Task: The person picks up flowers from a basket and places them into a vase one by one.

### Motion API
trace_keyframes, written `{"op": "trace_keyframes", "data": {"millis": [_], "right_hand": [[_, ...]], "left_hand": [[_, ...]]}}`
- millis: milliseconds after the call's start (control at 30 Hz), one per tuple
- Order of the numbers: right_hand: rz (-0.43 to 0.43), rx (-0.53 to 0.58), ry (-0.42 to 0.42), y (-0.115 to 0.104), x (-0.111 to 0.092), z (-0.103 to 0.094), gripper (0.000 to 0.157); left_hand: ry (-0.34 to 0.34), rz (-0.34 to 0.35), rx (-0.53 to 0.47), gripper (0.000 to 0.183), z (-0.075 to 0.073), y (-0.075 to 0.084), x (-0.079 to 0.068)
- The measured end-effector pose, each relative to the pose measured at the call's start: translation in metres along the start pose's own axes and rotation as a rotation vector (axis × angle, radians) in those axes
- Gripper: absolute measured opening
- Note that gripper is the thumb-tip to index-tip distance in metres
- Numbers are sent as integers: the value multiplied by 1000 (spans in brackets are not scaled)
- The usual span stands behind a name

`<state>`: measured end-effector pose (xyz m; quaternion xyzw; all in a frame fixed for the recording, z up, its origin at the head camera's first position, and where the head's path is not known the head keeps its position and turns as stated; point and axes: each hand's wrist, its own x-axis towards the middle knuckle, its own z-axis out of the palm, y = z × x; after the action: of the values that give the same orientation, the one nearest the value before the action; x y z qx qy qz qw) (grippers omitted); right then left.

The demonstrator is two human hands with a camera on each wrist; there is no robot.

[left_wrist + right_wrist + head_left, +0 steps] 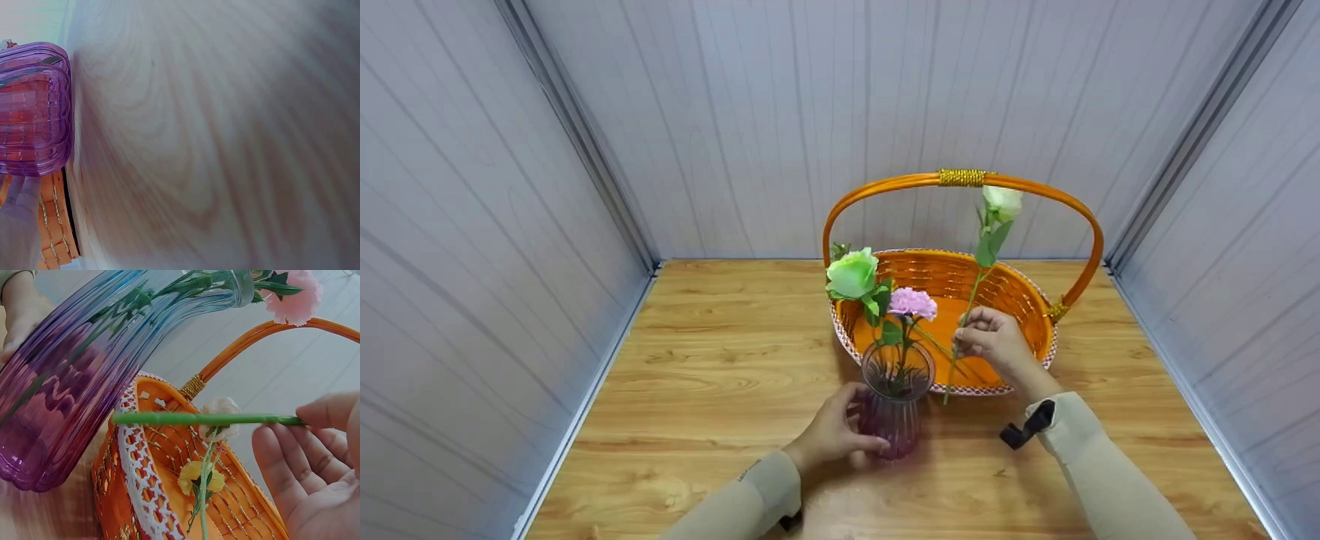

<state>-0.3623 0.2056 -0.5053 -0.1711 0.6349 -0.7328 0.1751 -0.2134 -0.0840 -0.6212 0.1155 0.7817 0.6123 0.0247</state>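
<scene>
My left hand (pixel 836 427) grips the ribbed glass vase (pixel 896 427), purple at its base, with the thumb at its front. The vase stands upright on the wooden table. A pink carnation (pixel 913 303) rises from its mouth, and a pale green rose (pixel 853 275) leans out to the left above it. Beside the vase, my right hand (pixel 994 341) pinches the green stem (pixel 197 418) of a white rose (pixel 1003 201) between thumb and fingers. That rose is held upright, its bloom close under the basket handle, its bare stem end low near the vase's right side.
Behind the vase stands an orange woven basket (pixel 922 266) with a tall arched handle (pixel 1042 193) and lace-trimmed rim. A yellow flower (pixel 201 478) and a whitish flower (pixel 220 417) lie in it. Pale panelled walls (pixel 780 112) enclose the wooden table (pixel 712 360) on three sides.
</scene>
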Motion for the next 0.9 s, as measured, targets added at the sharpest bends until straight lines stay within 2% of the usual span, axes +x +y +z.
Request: {"op": "trace_keyframes", "data": {"millis": [200,567,900], "right_hand": [[33,-18,-33,8,-3,-3,16],[44,-19,-80,15,-14,-2,11],[33,-61,-117,18,-22,-5,16]], "left_hand": [[-1,2,-10,75,0,1,0],[6,23,9,73,1,1,0],[11,14,26,74,0,2,0]]}}
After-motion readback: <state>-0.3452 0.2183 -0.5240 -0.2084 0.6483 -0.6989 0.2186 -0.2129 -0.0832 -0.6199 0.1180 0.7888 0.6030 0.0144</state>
